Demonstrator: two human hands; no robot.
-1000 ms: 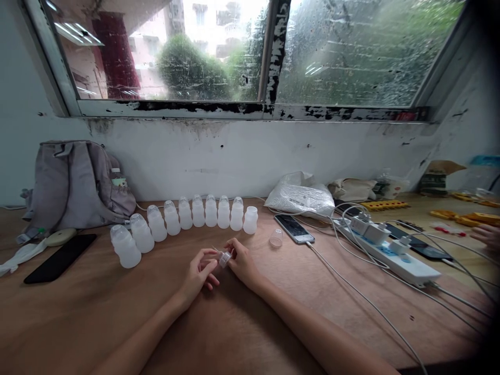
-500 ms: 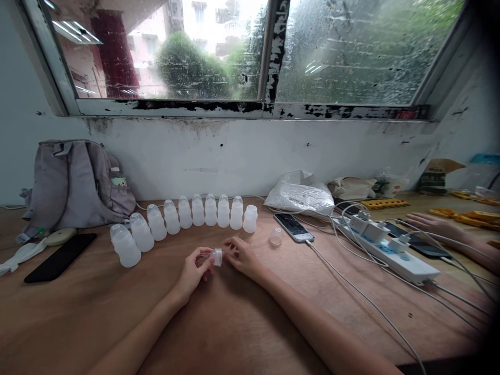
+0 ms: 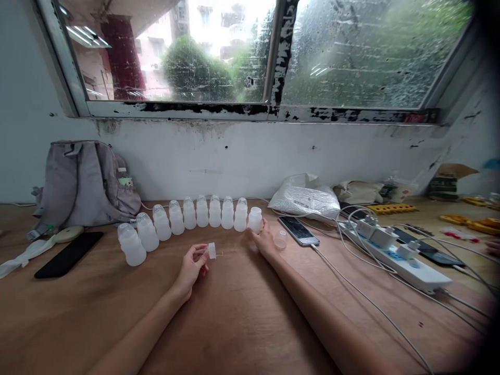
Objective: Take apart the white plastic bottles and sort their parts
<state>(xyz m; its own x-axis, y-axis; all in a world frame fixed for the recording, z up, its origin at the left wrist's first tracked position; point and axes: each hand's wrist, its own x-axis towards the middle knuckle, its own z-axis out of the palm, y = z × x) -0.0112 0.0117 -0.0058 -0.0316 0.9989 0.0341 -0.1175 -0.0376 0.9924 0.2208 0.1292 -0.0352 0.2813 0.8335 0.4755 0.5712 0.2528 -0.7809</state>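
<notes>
My left hand (image 3: 194,264) pinches a clear baby bottle collar (image 3: 212,250) above the wooden table; its nipple end is mostly hidden by the fingers. Something thin and clear, hard to make out, juts from the collar's right side. At the right end of a curved row of frosted baby bottles, my right hand (image 3: 264,240) has its thumb and fingers around the lower part of an uncapped bottle (image 3: 255,219). Several other bottles (image 3: 132,249) in the row wear clear domed caps. One loose clear cap (image 3: 280,239) rests just right of my right hand.
A charging phone (image 3: 299,230) and a white power strip (image 3: 406,265) with tangled cables lie to the right. At left are a grey backpack (image 3: 84,182) and a black phone (image 3: 68,255). A silvery plastic bag (image 3: 307,198) sits by the wall. Part of another person's hand (image 3: 492,247) shows far right.
My right hand has left the collar and reached forward and right to the uncapped bottle, closing around it. My left hand still holds the collar. The other person's hand has drawn back rightward.
</notes>
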